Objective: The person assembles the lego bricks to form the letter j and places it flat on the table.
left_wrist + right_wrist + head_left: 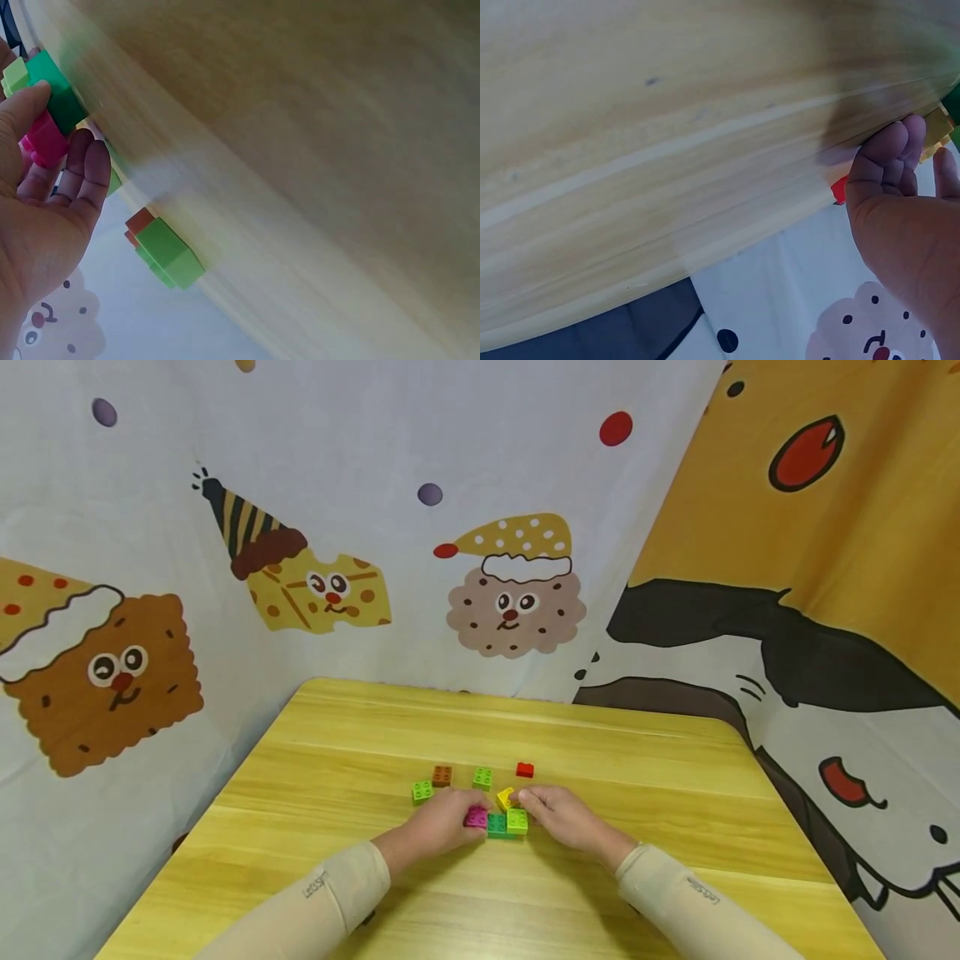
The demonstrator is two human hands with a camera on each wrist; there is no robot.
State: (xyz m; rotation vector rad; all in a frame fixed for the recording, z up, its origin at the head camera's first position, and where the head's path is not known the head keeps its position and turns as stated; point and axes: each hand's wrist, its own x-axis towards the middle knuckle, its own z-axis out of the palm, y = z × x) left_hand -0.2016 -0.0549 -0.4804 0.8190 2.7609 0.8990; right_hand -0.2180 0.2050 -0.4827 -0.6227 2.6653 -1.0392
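A magenta toy building brick and a lime-green one sit on top of a longer dark green brick. My left hand grips this stack at its magenta end; in the left wrist view the thumb lies on one side and bent fingers on the other. My right hand pinches a yellow brick by its right end with thumb and fingertips. That brick sits at an angle just behind the stack, partly hidden by the fingers in the right wrist view.
Beyond the hands lie a brown brick, a green brick at its left front, another green one and a red one. They rest on a wooden table, with a cartoon-printed curtain behind it.
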